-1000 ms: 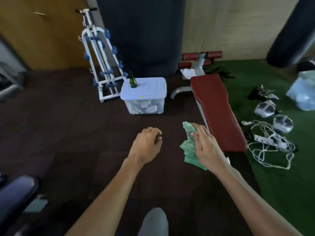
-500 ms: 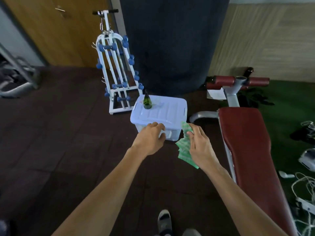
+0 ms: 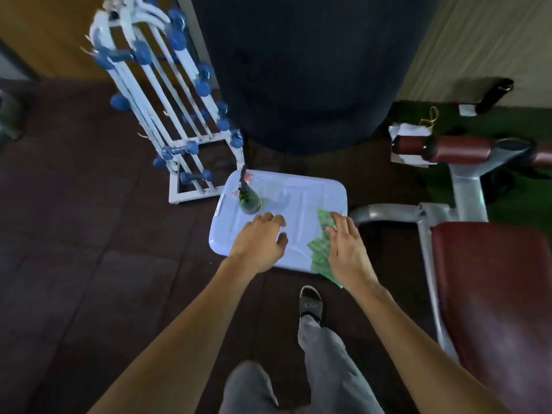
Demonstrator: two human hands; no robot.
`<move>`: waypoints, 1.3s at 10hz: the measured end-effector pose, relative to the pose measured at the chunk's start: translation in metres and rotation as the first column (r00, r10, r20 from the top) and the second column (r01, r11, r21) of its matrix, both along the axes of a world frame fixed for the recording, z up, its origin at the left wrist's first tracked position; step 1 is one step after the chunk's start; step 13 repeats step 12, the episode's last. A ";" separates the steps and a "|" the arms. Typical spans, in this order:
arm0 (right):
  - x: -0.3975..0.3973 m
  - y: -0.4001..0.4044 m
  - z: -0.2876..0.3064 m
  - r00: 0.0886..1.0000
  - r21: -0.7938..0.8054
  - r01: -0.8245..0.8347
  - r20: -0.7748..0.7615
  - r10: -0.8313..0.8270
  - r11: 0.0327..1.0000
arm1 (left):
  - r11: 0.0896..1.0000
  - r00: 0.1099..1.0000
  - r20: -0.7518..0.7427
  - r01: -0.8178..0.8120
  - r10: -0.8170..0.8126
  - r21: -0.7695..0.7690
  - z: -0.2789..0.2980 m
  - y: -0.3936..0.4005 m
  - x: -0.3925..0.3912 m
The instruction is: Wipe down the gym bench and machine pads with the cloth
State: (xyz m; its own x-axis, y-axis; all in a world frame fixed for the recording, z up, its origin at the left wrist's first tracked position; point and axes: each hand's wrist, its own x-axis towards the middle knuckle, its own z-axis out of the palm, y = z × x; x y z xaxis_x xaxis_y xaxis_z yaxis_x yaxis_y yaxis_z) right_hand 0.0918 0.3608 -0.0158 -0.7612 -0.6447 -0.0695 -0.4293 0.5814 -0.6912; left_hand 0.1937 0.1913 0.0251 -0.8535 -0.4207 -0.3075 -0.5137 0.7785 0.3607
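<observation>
Dark gym flooring surrounds a lidded storage box (image 3: 301,198). Your right hand (image 3: 348,252) grips the green cloth (image 3: 321,249); your left hand (image 3: 260,242), loosely curled and empty, nears the spray bottle (image 3: 249,201) just beyond its fingertips. Preparation step: wetting comes next, I judge. The bench (image 3: 495,294) remains unwiped, well right of your fingers.

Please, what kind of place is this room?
Probably a small or home gym: a red padded bench, a white rack holding blue dumbbells, and a large dark punching bag hanging behind the plastic box.

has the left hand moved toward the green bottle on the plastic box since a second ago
Yes: the left hand now sits over the pale lidded box, beside the green bottle.
</observation>
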 end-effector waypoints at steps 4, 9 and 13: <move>-0.092 -0.162 -0.324 0.994 0.337 0.012 0.097 -0.048 0.941 | 0.994 0.967 0.242 0.059 -0.080 0.093 -0.310 -0.129 -0.129; -0.091 -0.171 -0.408 1.000 0.353 -0.027 0.023 0.020 0.935 | 0.983 0.957 0.228 0.176 -0.182 0.045 -0.416 -0.141 -0.136; -0.168 -0.173 -0.090 0.978 -0.105 0.171 0.136 -0.156 0.980 | 0.998 0.982 -0.191 -0.006 0.017 0.055 -0.142 -0.155 -0.202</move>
